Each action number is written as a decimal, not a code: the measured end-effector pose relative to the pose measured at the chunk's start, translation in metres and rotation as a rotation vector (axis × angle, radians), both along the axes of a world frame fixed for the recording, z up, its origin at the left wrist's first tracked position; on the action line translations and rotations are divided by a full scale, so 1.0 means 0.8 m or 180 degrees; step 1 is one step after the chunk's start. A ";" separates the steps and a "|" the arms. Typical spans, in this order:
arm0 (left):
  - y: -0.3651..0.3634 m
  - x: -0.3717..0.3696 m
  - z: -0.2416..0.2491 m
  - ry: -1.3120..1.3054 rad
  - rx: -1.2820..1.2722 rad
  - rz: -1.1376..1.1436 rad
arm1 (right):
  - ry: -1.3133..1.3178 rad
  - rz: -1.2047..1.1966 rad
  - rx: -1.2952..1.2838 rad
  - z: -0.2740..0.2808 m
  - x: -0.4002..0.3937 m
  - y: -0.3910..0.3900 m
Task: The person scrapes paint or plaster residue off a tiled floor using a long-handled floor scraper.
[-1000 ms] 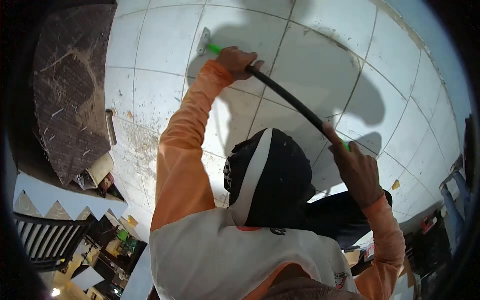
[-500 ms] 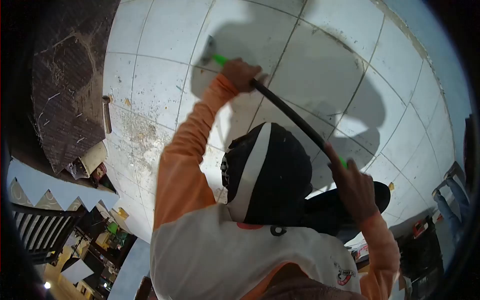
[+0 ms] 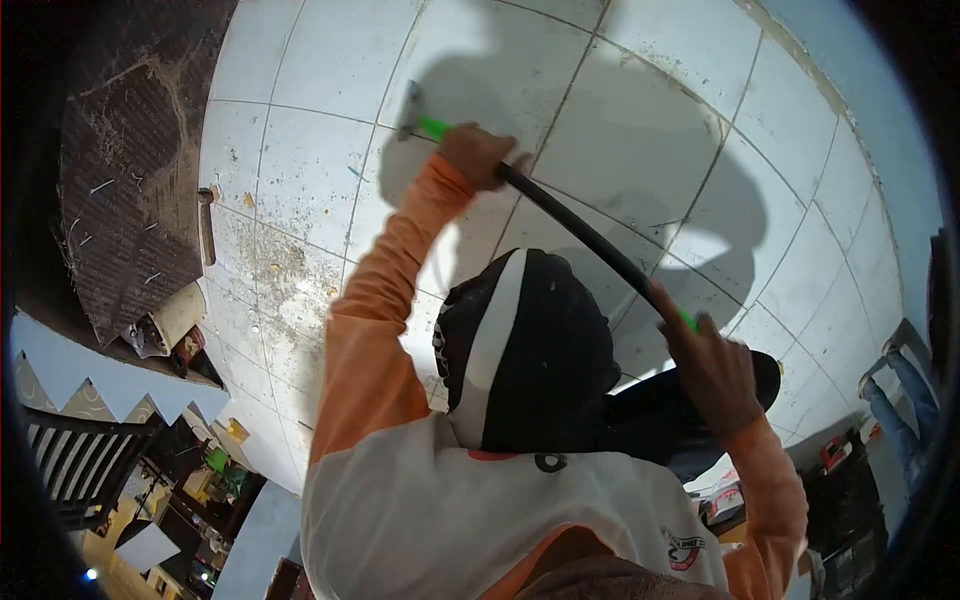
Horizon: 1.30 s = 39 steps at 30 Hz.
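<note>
A long-handled floor scraper [image 3: 590, 238] with a black shaft and green ends slants across the white tiled floor. Its flat blade [image 3: 410, 111] rests at or very near a tile, left of the upper shadow. My left hand [image 3: 475, 156] is wrapped round the shaft close to the blade. Toward the other end, my right hand [image 3: 712, 380] grips the handle by its green tip. Below the shaft are my bent knee in black trousers with a white stripe [image 3: 530, 350] and my orange and white shirt [image 3: 510, 510].
Crumbs and dirt [image 3: 275, 270] lie scattered over the tiles at left. A hammer-like tool [image 3: 207, 227] lies beside a dark, dusty board [image 3: 130, 190]. A wall [image 3: 890, 130] borders the floor at right, and a person's jeans-clad legs [image 3: 900, 410] show at the far right edge.
The scraper's blade has shifted slightly left and downward, with my left hand still round the shaft. My right hand has hardly moved. The whole view has shifted a little.
</note>
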<state>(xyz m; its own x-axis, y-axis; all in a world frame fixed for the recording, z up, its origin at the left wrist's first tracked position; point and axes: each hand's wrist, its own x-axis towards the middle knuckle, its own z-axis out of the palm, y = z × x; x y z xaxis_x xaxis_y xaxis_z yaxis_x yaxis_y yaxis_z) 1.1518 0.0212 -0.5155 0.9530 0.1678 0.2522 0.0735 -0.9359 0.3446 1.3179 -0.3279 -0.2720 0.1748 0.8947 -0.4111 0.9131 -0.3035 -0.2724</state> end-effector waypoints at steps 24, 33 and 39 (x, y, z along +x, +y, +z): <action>-0.182 0.155 -0.009 -0.0457 -0.1057 -0.1277 | 0.0058 -0.1142 -0.0476 0.059 -0.001 -0.179; -0.028 0.104 -0.014 0.0160 -0.0084 -0.0589 | -0.0058 -0.0686 -0.0355 -0.009 0.016 -0.056; 0.128 0.014 -0.022 0.0332 0.0561 0.0276 | 0.0403 -0.0417 0.0172 -0.081 -0.003 0.107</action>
